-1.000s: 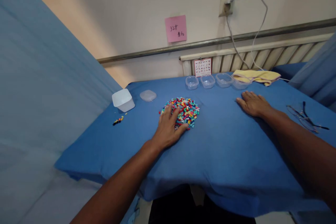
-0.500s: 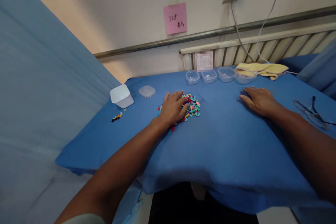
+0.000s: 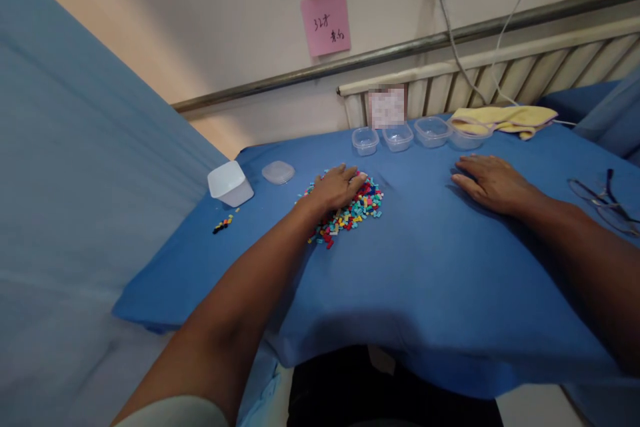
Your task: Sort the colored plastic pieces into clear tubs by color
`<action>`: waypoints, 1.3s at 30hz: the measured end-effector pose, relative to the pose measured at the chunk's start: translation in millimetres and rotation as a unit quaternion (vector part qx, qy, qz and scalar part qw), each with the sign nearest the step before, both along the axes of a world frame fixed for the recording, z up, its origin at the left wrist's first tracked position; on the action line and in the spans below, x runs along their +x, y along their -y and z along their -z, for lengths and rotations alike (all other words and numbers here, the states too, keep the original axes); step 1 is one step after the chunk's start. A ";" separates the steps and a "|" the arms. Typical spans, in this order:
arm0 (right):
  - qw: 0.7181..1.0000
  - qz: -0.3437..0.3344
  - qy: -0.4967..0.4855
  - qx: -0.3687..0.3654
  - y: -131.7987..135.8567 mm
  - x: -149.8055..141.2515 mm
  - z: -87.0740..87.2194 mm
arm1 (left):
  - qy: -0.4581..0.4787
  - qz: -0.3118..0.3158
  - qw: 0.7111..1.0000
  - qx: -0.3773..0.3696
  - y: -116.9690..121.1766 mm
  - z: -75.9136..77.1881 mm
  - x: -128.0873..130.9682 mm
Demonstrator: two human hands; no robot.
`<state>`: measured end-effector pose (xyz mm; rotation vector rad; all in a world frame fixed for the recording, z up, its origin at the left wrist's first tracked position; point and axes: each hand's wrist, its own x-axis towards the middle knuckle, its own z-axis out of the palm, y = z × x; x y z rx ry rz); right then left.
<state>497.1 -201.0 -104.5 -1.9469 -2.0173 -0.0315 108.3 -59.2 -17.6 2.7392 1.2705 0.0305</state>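
My left hand (image 3: 337,188) lies over a pile of small multicoloured plastic pieces (image 3: 357,210), its fingers spread out and covering part of the pile. The pieces look like tiny toy bricks, too small to make out exactly. On the blue cloth to the right, my right hand (image 3: 493,181) rests flat with fingers stretched, holding nothing. Left of the pile lie a translucent lid (image 3: 279,172) and a tilted white plastic tub (image 3: 231,184). A short row of yellow, orange and black pieces (image 3: 223,224) sits in front of the tub.
Several clear plastic containers (image 3: 365,141) line the back edge below a radiator (image 3: 435,90). A yellow cloth (image 3: 505,120) partly covers the rightmost one. Eyeglasses (image 3: 605,203) lie at the right. A blue curtain (image 3: 100,147) hangs on the left.
My left hand has shifted slightly up over the pile, with its fingers now pointing more to the right, baring pieces at the near side. My right hand stays resting. The camera view has tilted a little.
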 end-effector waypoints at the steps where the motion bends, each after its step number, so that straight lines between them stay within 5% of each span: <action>1: 1.000 -0.005 0.002 -0.003 0.3 0.1 0.0 | -0.014 -0.008 1.000 0.000 7.4 0.6 5.1; 6: 1.000 -0.011 0.002 -0.008 3.2 0.4 -0.2 | -0.056 0.056 0.996 0.037 45.5 4.7 11.5; 11: 1.000 -0.020 -0.010 -0.002 4.0 0.7 1.7 | -0.043 0.094 0.992 0.070 74.0 5.1 -22.6; 17: 0.999 -0.031 -0.008 -0.004 4.3 -1.7 3.5 | -0.018 0.070 0.995 0.075 94.2 13.2 -83.9; 22: 0.999 -0.032 -0.007 -0.010 5.8 -4.0 3.7 | 0.026 0.000 0.996 0.089 80.7 26.5 -114.3; 28: 0.999 -0.035 -0.015 -0.005 7.0 -5.9 2.7 | 0.080 -0.107 0.990 0.050 39.1 26.1 -97.0; 34: 0.999 -0.033 -0.021 -0.002 7.8 -6.7 2.9 | 0.064 -0.109 0.992 -0.018 3.1 13.4 -57.0; 39: 0.999 -0.034 -0.026 0.000 7.7 -6.8 2.8 | 0.013 -0.092 0.995 -0.036 0.2 11.0 -29.3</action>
